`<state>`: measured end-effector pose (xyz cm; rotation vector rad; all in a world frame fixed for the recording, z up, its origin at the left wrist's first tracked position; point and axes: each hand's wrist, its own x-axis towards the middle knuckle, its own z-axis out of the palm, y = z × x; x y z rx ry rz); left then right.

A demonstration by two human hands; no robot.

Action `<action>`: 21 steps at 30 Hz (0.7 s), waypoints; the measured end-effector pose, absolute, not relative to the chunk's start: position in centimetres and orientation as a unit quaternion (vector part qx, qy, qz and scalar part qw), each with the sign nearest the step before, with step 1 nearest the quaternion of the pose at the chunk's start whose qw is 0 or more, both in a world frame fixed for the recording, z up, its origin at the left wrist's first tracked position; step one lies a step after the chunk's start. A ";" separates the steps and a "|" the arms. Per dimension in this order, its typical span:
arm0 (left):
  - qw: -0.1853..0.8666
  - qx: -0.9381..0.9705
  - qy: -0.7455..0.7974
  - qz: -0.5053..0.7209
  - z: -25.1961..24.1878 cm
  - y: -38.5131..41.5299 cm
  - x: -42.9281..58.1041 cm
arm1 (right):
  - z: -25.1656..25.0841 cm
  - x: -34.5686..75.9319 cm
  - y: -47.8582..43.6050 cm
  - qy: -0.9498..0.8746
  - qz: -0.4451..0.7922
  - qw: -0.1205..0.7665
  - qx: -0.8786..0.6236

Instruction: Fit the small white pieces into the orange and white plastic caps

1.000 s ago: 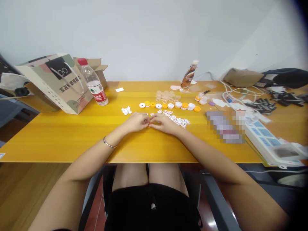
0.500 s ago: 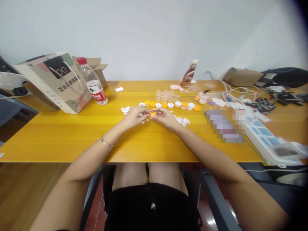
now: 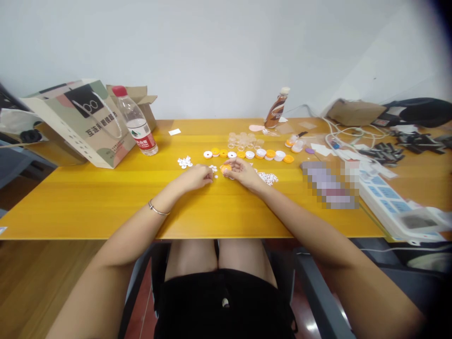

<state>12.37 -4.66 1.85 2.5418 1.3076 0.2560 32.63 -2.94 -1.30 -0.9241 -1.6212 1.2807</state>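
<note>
Between the fingers and thumb of my right hand [image 3: 242, 172] is a round orange cap [image 3: 226, 167], held just over the table. My left hand [image 3: 197, 177] is closed, with its fingertips down at the tabletop beside a few small white discs [image 3: 213, 168]; whatever is in its fingers is too small to make out. Left of these lies a pile of white round pieces [image 3: 184, 162]. A heap of small white pieces with dark marks [image 3: 268, 178] sits by my right wrist. Beyond both hands runs a row of white and orange caps [image 3: 250, 154].
Clear plastic cups [image 3: 243, 140] stand behind the row. A water bottle [image 3: 141, 134] and a paper bag [image 3: 95, 127] are at the left. Farther back is a brown drink bottle [image 3: 277, 110]. On the right lie a blurred-out object [image 3: 330, 186], a power strip [image 3: 384, 202] and cables.
My left hand has come away from the orange cap, moving left and down to the table by the small discs. My right hand still holds the cap in about the same place.
</note>
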 end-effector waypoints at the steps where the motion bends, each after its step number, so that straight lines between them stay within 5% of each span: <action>1: 0.115 0.883 0.448 0.079 1.8 -4.7 12.4 | -1.4 32.6 -2.9 -0.652 0.512 0.420 -0.369; 6: 0.025 0.888 0.454 0.072 1.7 -4.8 12.6 | -1.8 32.4 -2.8 -0.654 0.529 0.403 -0.361; 10: -0.010 0.895 0.406 0.184 1.9 -5.0 12.8 | -1.9 32.3 -2.8 -0.646 0.545 0.401 -0.352; 15: 0.083 0.861 0.368 0.341 1.9 -5.3 13.1 | -2.1 32.3 -2.8 -0.638 0.555 0.416 -0.336; 21: 0.158 0.836 0.370 0.373 1.4 -5.2 13.5 | -1.8 32.3 -2.9 -0.643 0.540 0.434 -0.327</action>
